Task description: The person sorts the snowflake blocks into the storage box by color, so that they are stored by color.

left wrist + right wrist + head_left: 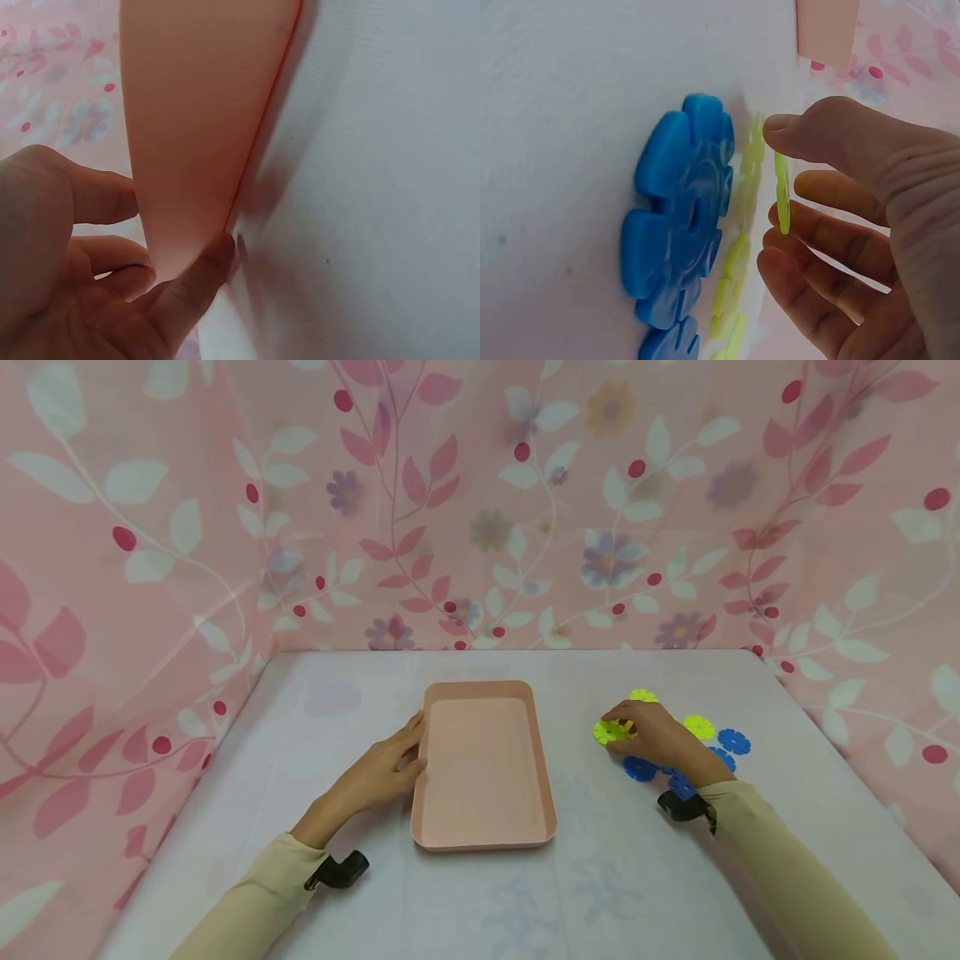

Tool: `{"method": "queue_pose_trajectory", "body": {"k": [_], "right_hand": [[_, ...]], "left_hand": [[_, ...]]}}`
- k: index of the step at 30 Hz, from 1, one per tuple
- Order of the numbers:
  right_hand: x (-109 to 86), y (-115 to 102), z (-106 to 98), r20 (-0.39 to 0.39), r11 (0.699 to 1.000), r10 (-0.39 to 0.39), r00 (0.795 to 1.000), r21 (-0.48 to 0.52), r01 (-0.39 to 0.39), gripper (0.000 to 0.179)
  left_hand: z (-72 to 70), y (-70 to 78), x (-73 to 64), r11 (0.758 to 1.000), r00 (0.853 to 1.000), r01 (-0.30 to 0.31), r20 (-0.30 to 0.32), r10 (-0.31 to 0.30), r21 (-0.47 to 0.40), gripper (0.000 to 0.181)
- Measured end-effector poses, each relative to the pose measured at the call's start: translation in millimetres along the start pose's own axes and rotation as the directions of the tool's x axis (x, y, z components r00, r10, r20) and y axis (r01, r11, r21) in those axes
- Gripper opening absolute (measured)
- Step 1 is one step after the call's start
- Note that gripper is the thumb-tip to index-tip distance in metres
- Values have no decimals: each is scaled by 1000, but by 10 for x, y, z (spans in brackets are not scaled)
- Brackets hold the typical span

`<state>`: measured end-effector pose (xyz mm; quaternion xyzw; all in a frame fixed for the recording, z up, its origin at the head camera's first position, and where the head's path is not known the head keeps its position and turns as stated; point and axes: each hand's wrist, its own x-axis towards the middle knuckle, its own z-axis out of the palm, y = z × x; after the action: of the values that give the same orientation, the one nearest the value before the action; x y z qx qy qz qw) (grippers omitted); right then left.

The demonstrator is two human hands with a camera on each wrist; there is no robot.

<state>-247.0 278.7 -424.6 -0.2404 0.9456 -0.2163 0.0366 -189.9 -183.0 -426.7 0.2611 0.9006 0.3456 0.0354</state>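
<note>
My left hand [382, 774] lies at the left side of a pink rectangular tray [483, 843]. In the left wrist view, its thumb and fingers touch the outer face of the tray wall [199, 112], one fingertip low by the tabletop. My right hand [654, 739] pinches a yellow-green flower-shaped disc [609, 732] between thumb and fingers; edge-on, this disc [782, 196] appears raised off the table in the right wrist view. Around that hand lie more yellow-green discs [700, 727] and several blue flower-shaped discs [733, 742], some partly hidden by the hand.
A white cloth [330, 718] with faint flower prints covers the table. Pink floral curtains [480, 510] stand behind it and at both sides. The tray is left of the discs, with a stretch of cloth between them. Each wrist carries a small black camera [341, 870].
</note>
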Motion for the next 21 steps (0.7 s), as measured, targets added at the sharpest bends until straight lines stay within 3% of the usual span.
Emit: {"method": "queue_pose_trajectory", "body": {"k": [15, 21], "right_hand": [[40, -93, -82, -90, 997, -82, 993, -12, 81, 42], [59, -136, -99, -112, 998, -65, 992, 13, 67, 43]], "left_hand": [[75, 18, 3, 995, 998, 41, -52, -46, -91, 68], [92, 53, -14, 993, 997, 41, -61, -48, -110, 69]]}}
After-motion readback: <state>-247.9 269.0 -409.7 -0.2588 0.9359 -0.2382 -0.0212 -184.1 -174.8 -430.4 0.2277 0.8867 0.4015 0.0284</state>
